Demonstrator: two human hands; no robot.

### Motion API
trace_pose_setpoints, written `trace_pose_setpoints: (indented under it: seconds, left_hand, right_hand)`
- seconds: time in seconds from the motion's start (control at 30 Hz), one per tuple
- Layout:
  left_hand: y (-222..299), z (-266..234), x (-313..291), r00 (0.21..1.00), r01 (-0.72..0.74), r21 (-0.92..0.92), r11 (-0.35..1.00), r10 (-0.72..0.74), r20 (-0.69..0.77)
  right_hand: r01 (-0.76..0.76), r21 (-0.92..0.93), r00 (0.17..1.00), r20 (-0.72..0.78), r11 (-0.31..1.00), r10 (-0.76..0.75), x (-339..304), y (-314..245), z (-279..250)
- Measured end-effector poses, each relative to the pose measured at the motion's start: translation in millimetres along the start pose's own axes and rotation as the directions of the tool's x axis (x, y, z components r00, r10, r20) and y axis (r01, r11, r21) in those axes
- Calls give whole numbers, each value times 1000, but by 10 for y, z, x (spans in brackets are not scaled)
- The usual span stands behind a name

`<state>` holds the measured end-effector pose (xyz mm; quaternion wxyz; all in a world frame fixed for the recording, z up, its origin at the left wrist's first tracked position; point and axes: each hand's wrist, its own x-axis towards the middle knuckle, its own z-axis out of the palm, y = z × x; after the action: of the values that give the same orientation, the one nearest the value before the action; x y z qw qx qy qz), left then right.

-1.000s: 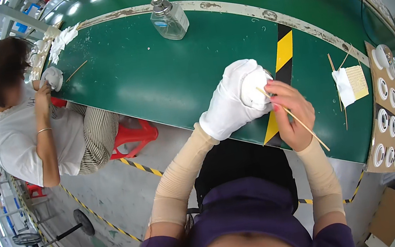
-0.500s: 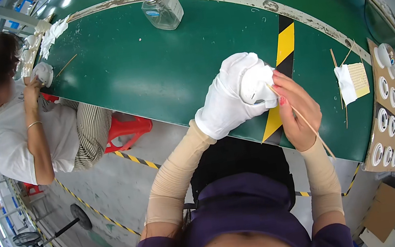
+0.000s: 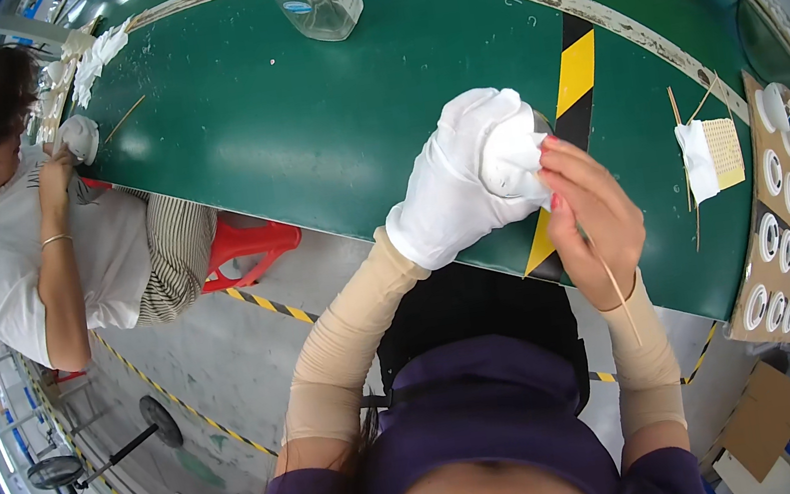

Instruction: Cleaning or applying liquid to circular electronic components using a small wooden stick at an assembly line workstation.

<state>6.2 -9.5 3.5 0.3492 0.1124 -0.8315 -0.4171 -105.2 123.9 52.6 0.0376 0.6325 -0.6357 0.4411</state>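
My left hand (image 3: 452, 188), in a white glove, is closed around a round white plastic part (image 3: 507, 162) above the table's near edge. A white piece that looks like cloth lies over the part, and I cannot make out where one ends. My bare right hand (image 3: 600, 213) is closed with a thin wooden stick (image 3: 616, 292) in it; the stick's lower end points down toward my forearm. Its upper tip is hidden by the fingers. The right fingertips touch the right rim of the white part.
On the green table (image 3: 298, 129) stands a glass pump bottle (image 3: 321, 5). To the right lie a yellow pad with a white cloth (image 3: 696, 162), thin sticks, and a cardboard tray (image 3: 756, 242) of white rings. A co-worker (image 3: 20, 239) sits at the left holding a similar white part.
My right fingertips have closed in on the white part's rim. The stick has swung more upright, and its tip has gone out of sight. The view has shifted slightly.
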Motion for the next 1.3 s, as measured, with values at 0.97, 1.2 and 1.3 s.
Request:
trace_pose_setpoints:
  seconds: [0.97, 1.2, 1.3]
  left_hand:
    - [27, 78, -45, 996, 29, -53, 998, -33, -79]
    - [41, 92, -8, 992, -4, 34, 999, 8, -128]
    - [35, 97, -43, 992, 37, 15, 999, -35, -122]
  right_hand:
    - [-203, 105, 964, -151, 974, 217, 37, 28, 256]
    - [-315, 148, 916, -209, 937, 341, 52, 32, 292]
    - [-204, 178, 945, -221, 963, 241, -8, 50, 312]
